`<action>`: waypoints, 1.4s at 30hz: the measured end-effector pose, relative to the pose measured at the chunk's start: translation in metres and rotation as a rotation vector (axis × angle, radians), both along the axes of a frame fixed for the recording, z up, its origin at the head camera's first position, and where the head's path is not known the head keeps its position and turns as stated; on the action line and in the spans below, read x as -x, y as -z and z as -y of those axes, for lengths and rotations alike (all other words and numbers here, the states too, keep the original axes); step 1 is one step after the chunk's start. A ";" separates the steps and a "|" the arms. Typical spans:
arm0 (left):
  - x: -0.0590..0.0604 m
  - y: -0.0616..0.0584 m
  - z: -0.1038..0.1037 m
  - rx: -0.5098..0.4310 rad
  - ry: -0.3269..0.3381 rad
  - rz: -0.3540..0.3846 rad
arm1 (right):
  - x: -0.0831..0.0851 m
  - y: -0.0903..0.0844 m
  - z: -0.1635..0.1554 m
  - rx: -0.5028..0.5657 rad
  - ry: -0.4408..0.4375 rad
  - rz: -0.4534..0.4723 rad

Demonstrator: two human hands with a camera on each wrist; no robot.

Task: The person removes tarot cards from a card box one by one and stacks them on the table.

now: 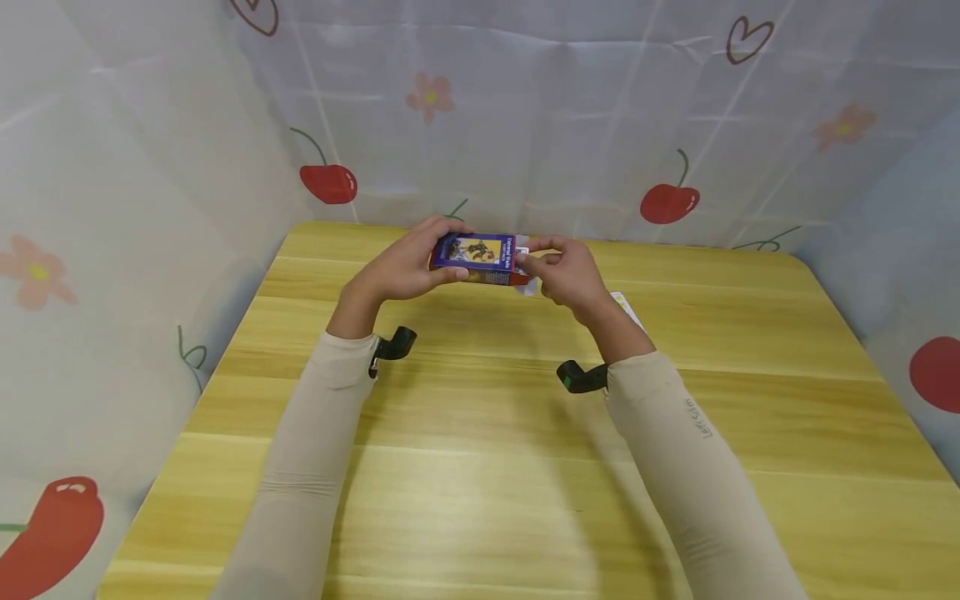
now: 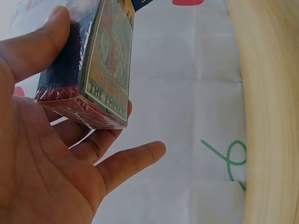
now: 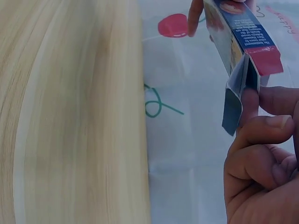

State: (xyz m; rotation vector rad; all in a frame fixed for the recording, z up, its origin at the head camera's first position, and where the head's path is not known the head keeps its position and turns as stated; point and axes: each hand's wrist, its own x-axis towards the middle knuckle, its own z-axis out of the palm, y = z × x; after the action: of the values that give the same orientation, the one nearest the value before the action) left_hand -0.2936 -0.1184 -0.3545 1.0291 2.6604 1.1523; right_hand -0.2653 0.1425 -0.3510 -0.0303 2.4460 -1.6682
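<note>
A purple-blue tarot card box lies on its side across my left hand, raised over the far part of the table. The thumb presses its near edge and the fingers reach round the far side. A side panel reading "THE EMPRESS" shows in the left wrist view, under shiny wrap. My right hand is at the box's right end, which stands open with a loose flap. Its thumb and index finger pinch at that opening, while other fingers curl in towards the palm. The inside is mostly hidden.
A white-edged card lies on the wooden table, partly behind the right wrist. A white curtain printed with cherries and flowers hangs round the table's back and sides. Small black wrist cameras stick out from both cuffs.
</note>
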 end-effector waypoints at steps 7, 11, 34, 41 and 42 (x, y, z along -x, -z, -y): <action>0.001 0.000 0.003 0.033 -0.023 -0.003 | -0.002 -0.001 -0.014 0.043 0.053 0.024; 0.001 -0.001 0.005 0.037 -0.031 0.006 | -0.002 0.002 -0.022 0.063 0.072 0.036; 0.002 -0.001 0.004 0.044 -0.019 0.003 | -0.015 0.015 -0.047 0.114 0.096 -0.051; 0.002 0.001 0.005 0.041 -0.009 -0.004 | -0.021 0.021 -0.054 0.199 0.170 -0.076; 0.003 0.001 0.005 0.041 -0.009 -0.003 | -0.022 0.021 -0.055 0.218 0.182 -0.078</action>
State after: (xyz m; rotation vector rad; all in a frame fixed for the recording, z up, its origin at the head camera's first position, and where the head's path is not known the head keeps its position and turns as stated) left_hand -0.2961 -0.1234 -0.3553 1.0145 2.6822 1.0934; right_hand -0.2429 0.1974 -0.3720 0.1040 2.3708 -2.0423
